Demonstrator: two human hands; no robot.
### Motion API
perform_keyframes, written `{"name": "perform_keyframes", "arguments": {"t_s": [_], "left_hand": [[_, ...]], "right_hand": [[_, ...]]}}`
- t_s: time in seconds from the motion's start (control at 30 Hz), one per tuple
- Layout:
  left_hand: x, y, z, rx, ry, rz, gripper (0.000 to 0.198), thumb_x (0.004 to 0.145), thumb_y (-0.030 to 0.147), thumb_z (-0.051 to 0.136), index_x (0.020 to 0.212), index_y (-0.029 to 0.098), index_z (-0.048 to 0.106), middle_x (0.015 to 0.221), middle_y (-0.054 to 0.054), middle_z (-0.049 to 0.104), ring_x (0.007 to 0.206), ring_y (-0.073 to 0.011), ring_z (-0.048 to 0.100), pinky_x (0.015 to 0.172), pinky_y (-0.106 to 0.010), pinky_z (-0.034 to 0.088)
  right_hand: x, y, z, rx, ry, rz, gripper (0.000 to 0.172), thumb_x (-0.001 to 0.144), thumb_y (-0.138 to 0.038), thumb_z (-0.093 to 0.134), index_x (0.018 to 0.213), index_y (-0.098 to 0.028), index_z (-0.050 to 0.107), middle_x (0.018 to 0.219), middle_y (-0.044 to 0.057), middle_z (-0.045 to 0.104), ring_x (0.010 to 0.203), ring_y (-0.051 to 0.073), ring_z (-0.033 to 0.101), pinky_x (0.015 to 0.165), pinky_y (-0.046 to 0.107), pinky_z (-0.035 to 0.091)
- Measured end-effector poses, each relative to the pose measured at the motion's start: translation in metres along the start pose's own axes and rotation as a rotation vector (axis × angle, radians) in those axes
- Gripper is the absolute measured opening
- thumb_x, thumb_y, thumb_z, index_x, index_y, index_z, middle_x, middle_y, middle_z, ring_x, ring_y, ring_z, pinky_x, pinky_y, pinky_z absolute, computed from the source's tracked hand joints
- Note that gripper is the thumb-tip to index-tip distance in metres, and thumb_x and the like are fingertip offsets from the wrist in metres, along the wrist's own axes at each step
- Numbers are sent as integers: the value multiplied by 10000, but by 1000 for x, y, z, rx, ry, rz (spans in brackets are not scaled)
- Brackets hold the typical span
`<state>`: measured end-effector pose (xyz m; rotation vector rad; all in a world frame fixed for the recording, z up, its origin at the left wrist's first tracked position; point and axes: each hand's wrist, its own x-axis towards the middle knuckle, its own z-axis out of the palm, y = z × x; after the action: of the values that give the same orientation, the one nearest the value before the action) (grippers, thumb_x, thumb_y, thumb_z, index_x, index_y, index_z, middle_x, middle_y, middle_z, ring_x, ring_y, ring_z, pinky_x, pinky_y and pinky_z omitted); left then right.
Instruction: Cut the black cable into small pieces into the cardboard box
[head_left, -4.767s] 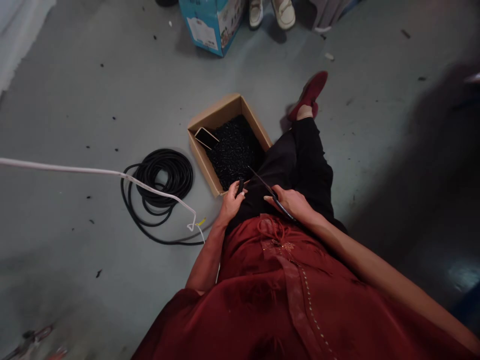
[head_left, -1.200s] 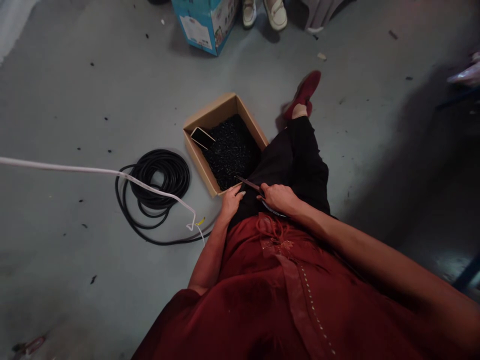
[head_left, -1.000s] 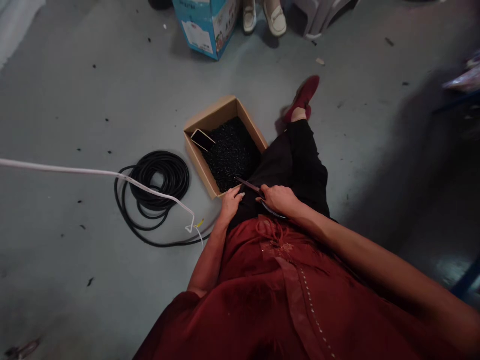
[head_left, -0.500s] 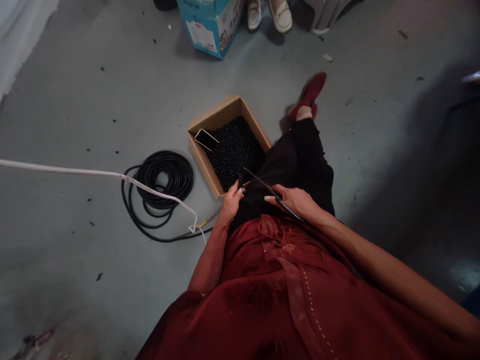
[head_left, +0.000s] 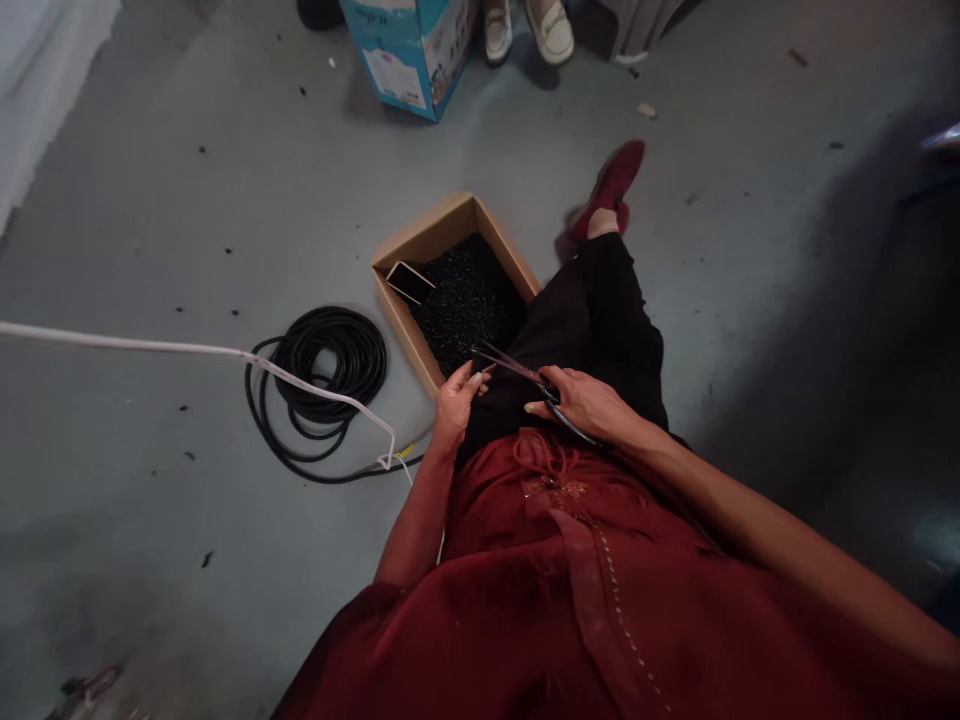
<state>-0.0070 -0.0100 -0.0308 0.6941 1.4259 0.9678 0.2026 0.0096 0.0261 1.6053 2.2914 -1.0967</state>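
Note:
My right hand (head_left: 589,402) is closed round the handles of a pair of scissors (head_left: 514,366). Their blades stand apart and point left, toward the fingertips of my left hand (head_left: 455,405). That hand is closed in a pinch at the near edge of the cardboard box. What it pinches is lost against the dark trousers and the black contents behind. Small black pieces (head_left: 461,300) fill much of the box (head_left: 397,318), with a dark pale-edged rectangular object (head_left: 410,283) lying on them at the left.
Left of the box lies a coil of black tubing or cable (head_left: 367,350), its loose length passing under my left forearm. A white cord (head_left: 150,343) crosses above the floor. Farther off are a blue carton (head_left: 390,60), a person's pale shoes (head_left: 553,35) and a grey stool (head_left: 641,30).
The scissor blades have spread apart. The short black piece that showed above my left fingertips is no longer visible there, and that hand has shifted slightly left.

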Motion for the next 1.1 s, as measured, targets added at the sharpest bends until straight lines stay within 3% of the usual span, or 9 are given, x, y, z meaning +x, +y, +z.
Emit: {"name": "perform_keyframes", "arguments": {"t_s": [0.33,0.53,0.8,1.1], "left_hand": [[-6,1,4,127,-2,11,394,737,342,611,1105,201,615,890,-22,686,703,-98,577,741,-238,465],[-6,1,3,271,-18,88,375,777,339,565,1121,197,604,890,-27,679,707,-114,578,742,-252,462],[-11,13,3,566,-63,234,224,801,297,539,958,211,672,895,-23,641,843,-146,581,786,-235,431],[-12,12,4,668,-62,284,257,810,252,532,1040,211,641,986,-38,645,950,-169,584,880,-279,424]], "right_hand": [[1,-7,-1,-21,-16,-29,592,789,-665,359,1153,-211,467,1017,115,594,898,242,571,701,305,405],[1,-10,-8,-28,-49,-16,606,784,-666,372,1164,-202,461,1034,121,581,920,252,563,719,310,399],[4,-10,-7,-52,-114,-11,635,782,-673,365,1186,-188,434,1045,136,565,933,260,561,738,319,398],[6,-14,0,-33,-117,1,612,795,-673,333,1130,-174,452,1027,132,561,951,253,555,769,308,391]]}}
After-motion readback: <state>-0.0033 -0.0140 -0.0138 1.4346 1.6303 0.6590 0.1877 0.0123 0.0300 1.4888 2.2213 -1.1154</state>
